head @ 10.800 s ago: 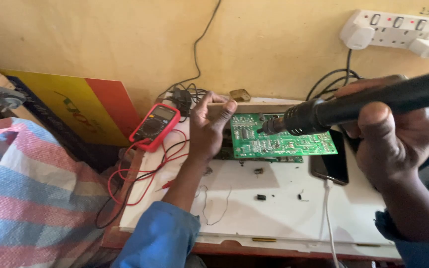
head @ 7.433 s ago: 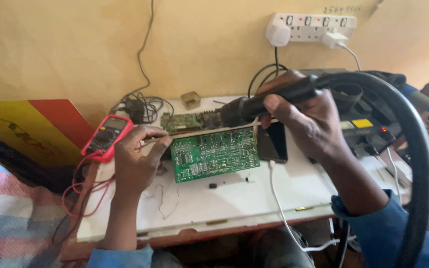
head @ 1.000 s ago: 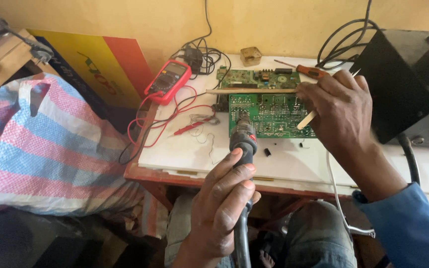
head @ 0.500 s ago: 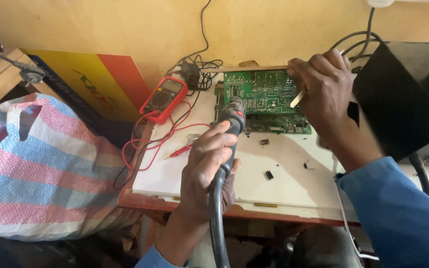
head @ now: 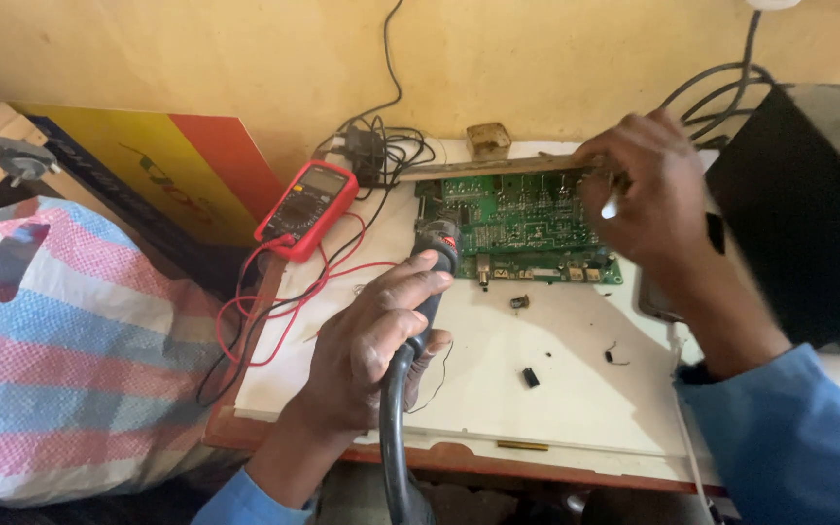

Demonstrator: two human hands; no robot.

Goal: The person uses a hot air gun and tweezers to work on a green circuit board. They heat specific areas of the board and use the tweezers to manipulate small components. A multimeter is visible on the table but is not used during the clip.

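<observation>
My left hand grips the hot-air handpiece aimed at the green circuit board near the worktop's back edge, my right hand pinching tweezers there; next comes steady, precise heating.

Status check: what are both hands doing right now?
Left hand grips hot-air wand, nozzle at circuit board. Right hand on board's far edge. Loose chips on table.

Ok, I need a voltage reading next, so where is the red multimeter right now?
In the head view the red multimeter lies on the left part of the white table, left of the green circuit board and up-left of the left hand.
</observation>
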